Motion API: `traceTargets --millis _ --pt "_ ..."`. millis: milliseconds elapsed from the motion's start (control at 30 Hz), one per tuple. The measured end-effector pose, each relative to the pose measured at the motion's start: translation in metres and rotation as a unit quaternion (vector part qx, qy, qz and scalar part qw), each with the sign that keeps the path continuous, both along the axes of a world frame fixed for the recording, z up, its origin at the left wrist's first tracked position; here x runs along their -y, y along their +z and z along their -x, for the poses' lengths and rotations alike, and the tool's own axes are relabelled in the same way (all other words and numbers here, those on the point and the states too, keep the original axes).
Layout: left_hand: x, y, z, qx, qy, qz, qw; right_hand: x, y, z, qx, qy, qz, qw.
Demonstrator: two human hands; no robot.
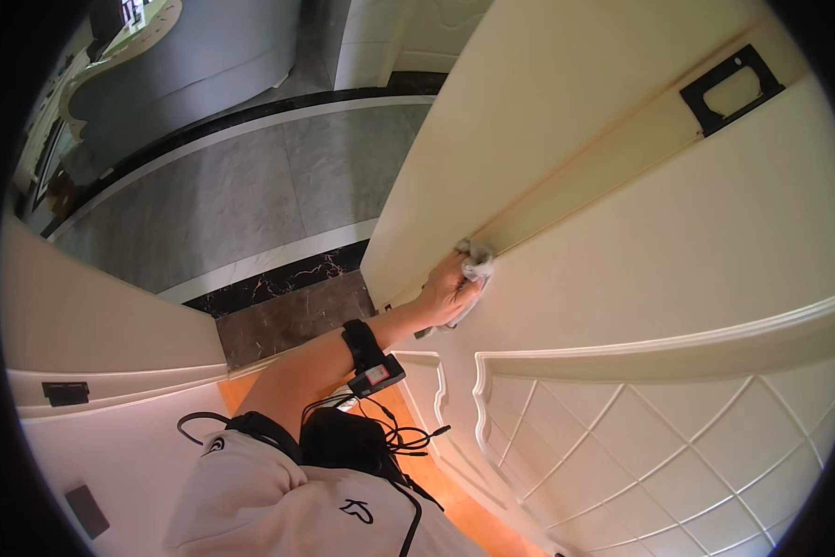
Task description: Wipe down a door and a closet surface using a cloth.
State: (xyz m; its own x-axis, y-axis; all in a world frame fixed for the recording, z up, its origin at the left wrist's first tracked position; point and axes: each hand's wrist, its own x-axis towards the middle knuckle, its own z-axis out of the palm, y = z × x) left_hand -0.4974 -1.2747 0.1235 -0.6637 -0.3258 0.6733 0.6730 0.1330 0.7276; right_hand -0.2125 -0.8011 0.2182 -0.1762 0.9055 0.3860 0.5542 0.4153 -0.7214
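Note:
My left hand (449,289) reaches across the doorway, its fingers closed around a bunched grey cloth (479,261). The cloth presses against the white door jamb (578,188), near the low end of a groove edged with brown lines. Further along that groove sits a black metal plate (731,90) with a rectangular opening. A black strap with a small box (376,372) is fastened around my left forearm. My right hand is out of view.
A dark stone threshold (292,320) leads to grey floor tiles (243,188) and a curved grey counter (201,56). White lattice-moulded panelling (640,445) fills the lower right. Loose black cables (410,438) hang at my chest. Orange wood floor (452,480) shows below.

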Motion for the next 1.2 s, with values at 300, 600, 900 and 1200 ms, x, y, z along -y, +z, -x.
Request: traceTargets --millis 300,600,900,1200 --pt "0.040 -0.042 -0.005 0.465 -0.164 0.166 0.854 -0.027 -0.023 -0.017 0.011 -0.037 -0.027 0.999" --pt "0.080 -0.021 -0.150 0.201 -0.508 -0.492 0.678 -0.006 -0.030 -0.016 -0.116 -0.009 -0.075 0.990" --pt "0.054 0.025 -0.248 0.357 -0.516 -0.413 0.661 0.202 -0.072 0.018 -0.069 0.666 0.236 0.704" --pt "0.087 0.072 -0.247 0.408 -0.618 -0.236 0.629 0.359 -0.028 0.022 0.023 0.783 0.413 0.464"
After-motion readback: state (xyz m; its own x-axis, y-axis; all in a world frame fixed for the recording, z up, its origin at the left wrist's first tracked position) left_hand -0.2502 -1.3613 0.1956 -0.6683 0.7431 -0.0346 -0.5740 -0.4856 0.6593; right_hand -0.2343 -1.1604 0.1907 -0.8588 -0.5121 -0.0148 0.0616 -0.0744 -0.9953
